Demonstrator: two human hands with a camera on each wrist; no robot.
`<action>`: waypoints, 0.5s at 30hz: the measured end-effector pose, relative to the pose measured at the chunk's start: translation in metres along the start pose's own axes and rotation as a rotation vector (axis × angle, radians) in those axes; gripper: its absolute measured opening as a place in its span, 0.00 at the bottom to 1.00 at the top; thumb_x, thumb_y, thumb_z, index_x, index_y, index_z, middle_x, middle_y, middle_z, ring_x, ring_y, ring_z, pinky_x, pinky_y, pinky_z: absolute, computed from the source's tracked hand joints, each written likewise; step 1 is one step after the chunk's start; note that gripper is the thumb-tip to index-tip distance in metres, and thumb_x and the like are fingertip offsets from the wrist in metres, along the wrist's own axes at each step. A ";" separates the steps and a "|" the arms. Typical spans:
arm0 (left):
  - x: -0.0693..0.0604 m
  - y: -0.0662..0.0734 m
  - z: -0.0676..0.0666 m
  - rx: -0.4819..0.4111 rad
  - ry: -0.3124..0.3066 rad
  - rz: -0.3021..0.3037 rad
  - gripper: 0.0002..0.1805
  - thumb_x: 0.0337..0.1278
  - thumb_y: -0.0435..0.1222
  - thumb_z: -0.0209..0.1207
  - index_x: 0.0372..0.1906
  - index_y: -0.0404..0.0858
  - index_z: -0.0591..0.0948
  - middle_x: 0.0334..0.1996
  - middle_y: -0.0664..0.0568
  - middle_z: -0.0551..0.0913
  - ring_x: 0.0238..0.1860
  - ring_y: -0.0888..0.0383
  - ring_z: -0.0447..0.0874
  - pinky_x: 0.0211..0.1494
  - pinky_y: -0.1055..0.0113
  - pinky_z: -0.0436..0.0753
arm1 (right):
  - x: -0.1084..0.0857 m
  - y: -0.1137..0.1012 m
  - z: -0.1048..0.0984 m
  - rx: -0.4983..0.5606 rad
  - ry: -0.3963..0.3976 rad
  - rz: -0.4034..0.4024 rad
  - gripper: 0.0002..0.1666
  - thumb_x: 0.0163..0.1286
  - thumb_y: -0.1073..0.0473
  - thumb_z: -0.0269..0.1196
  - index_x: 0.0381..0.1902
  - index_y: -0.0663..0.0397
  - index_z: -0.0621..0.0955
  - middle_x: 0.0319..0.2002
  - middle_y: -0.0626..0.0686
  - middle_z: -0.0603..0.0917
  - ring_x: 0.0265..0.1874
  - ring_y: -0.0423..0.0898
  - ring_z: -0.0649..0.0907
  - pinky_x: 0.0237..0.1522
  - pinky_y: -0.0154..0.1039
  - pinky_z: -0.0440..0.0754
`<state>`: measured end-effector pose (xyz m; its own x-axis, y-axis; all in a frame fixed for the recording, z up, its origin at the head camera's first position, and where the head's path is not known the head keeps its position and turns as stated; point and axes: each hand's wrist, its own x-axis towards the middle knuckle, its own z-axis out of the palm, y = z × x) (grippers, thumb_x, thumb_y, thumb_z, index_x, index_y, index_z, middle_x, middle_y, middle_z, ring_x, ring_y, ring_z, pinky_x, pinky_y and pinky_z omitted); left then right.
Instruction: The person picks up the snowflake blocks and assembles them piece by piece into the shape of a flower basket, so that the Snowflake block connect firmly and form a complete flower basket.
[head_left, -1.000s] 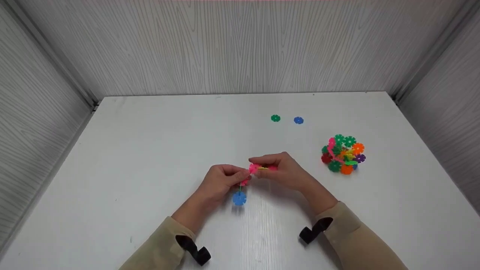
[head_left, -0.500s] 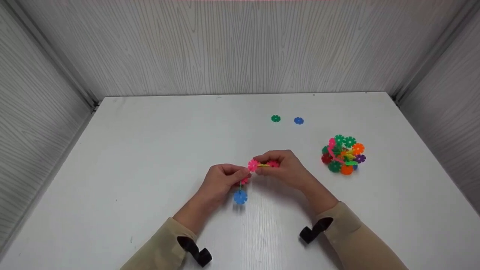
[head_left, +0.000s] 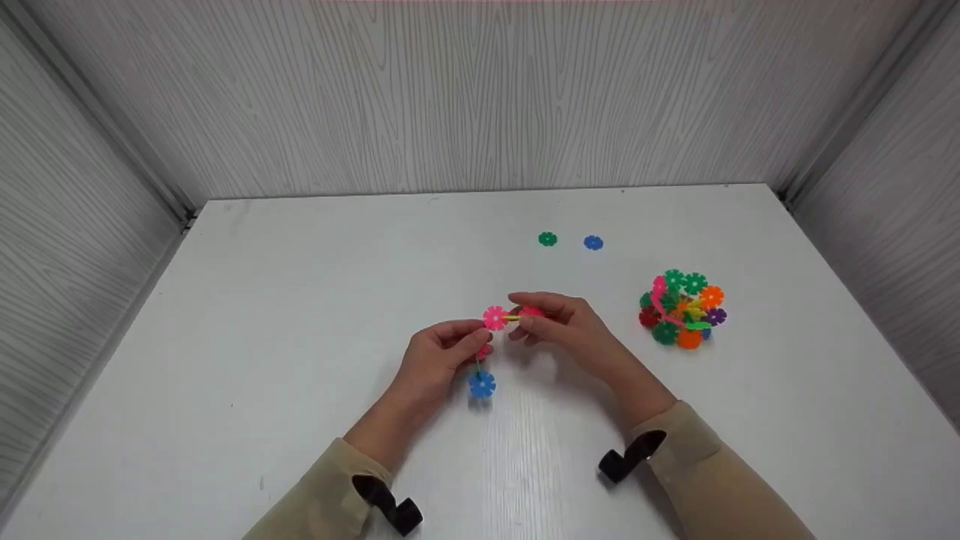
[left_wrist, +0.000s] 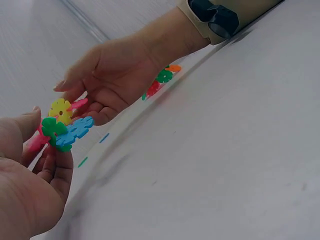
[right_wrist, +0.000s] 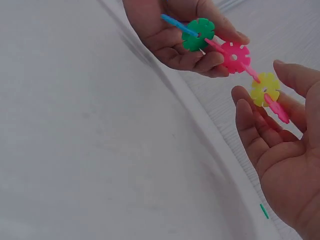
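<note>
A chain of slotted plastic snowflake discs hangs between the hands. Along it in the right wrist view come a blue disc, a green disc, pink discs, a yellow disc and another pink disc at the end. My left hand pinches the chain at its pink part, with the blue disc dangling below in the head view. Around the yellow and pink end, my right hand has its thumb and fingers spread apart; whether a finger touches the discs is hard to tell.
On the white table, a multicoloured cluster of joined snowflake discs stands to the right. A loose green disc and a loose blue disc lie farther back. Wood-grain panels enclose the table.
The chain and both hands have shifted slightly up and left in the head view. My right fingers have loosened and spread from the chain's end, while my left hand keeps its pinch.
</note>
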<state>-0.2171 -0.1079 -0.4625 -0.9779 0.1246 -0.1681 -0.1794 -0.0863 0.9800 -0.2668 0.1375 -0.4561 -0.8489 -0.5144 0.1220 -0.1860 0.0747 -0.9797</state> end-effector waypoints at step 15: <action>-0.003 0.003 0.002 -0.123 -0.003 -0.033 0.17 0.74 0.42 0.66 0.57 0.35 0.86 0.47 0.38 0.90 0.41 0.49 0.94 0.55 0.64 0.88 | 0.001 -0.001 -0.005 -0.039 0.045 0.097 0.26 0.79 0.52 0.66 0.67 0.60 0.82 0.49 0.60 0.90 0.44 0.52 0.89 0.52 0.41 0.89</action>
<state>-0.2148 -0.1062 -0.4591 -0.9709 0.1326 -0.1995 -0.2235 -0.2022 0.9535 -0.2695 0.1410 -0.4547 -0.8849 -0.4644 0.0347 -0.1204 0.1562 -0.9804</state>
